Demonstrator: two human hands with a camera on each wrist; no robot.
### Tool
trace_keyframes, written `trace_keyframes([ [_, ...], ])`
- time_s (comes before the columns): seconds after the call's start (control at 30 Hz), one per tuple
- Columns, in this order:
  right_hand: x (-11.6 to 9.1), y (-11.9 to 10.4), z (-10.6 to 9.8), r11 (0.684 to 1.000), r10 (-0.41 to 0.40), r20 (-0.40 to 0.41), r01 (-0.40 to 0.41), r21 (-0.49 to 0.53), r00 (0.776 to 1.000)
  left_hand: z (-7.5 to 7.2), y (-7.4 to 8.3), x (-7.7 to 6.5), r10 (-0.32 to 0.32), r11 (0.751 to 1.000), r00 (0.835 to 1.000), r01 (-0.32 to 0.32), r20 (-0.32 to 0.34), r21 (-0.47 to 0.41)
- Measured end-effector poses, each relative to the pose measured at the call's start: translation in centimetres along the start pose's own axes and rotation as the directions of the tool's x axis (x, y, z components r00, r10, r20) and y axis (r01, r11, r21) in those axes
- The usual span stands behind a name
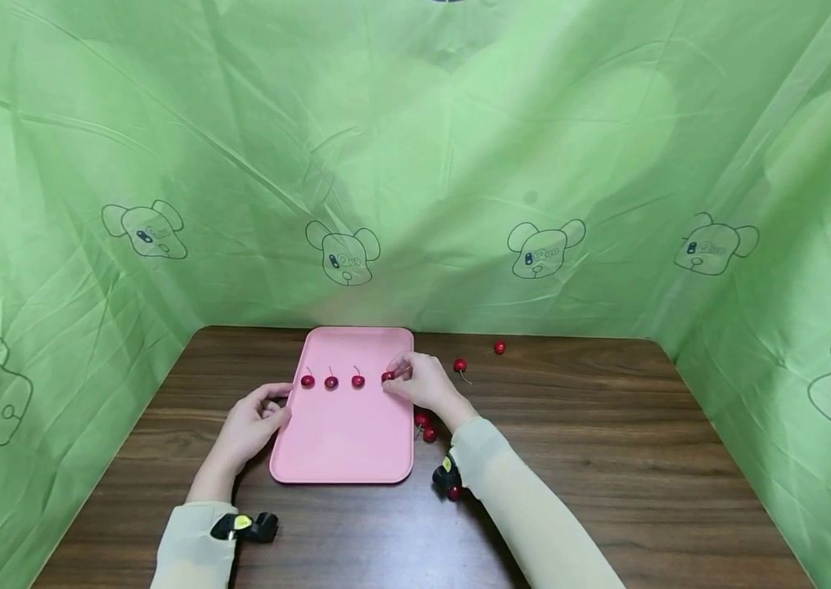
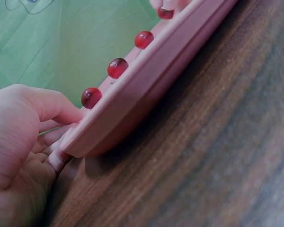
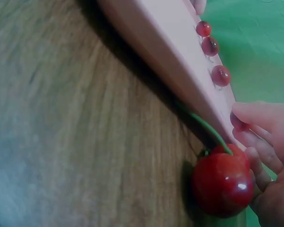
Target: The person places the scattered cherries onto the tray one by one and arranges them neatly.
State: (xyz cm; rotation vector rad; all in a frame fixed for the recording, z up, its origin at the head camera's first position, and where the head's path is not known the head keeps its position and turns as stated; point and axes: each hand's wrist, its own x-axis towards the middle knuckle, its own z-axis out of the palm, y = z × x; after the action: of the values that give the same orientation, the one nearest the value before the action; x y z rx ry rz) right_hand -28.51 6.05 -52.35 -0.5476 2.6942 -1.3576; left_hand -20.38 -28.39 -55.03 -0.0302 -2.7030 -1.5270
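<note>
A pink tray (image 1: pixel 342 442) lies on the wooden table, with three red cherries in a row across it: a left one (image 1: pixel 308 381), a middle one (image 1: pixel 331 382) and another (image 1: pixel 358 381). At the row's right end my right hand (image 1: pixel 423 383) pinches a cherry (image 1: pixel 388 376) between thumb and fingers, low over the tray. The same pinched cherry (image 3: pixel 237 122) is partly covered by fingertips in the right wrist view. My left hand (image 1: pixel 248 425) grips the tray's left edge; in the left wrist view its fingers (image 2: pixel 61 106) meet the rim near a corner.
Right of the tray, loose cherries lie on the table (image 1: pixel 607 458): a stemmed one (image 1: pixel 460 365), a far one (image 1: pixel 500 348), a touching pair (image 1: pixel 429 433) under the right wrist, and one (image 1: pixel 455 493) beside the wrist camera. Green printed cloth (image 1: pixel 445 180) surrounds the table's back and sides.
</note>
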Motion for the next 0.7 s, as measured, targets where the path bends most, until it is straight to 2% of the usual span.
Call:
trace_keyframes([
  [0.4, 0.35, 0.28, 0.02, 0.995, -0.033, 0.025, 0.035, -0.089, 0.999, -0.05, -0.11, 0.1, 0.03, 0.999, 1.0, -0.03, -0.006, -0.031],
  [0.7, 0.27, 0.17, -0.19, 0.997, -0.028, 0.045, 0.031, -0.077, 0.999, -0.06, 0.03, 0.03, 0.023, 0.999, 1.0, -0.023, -0.008, -0.046],
])
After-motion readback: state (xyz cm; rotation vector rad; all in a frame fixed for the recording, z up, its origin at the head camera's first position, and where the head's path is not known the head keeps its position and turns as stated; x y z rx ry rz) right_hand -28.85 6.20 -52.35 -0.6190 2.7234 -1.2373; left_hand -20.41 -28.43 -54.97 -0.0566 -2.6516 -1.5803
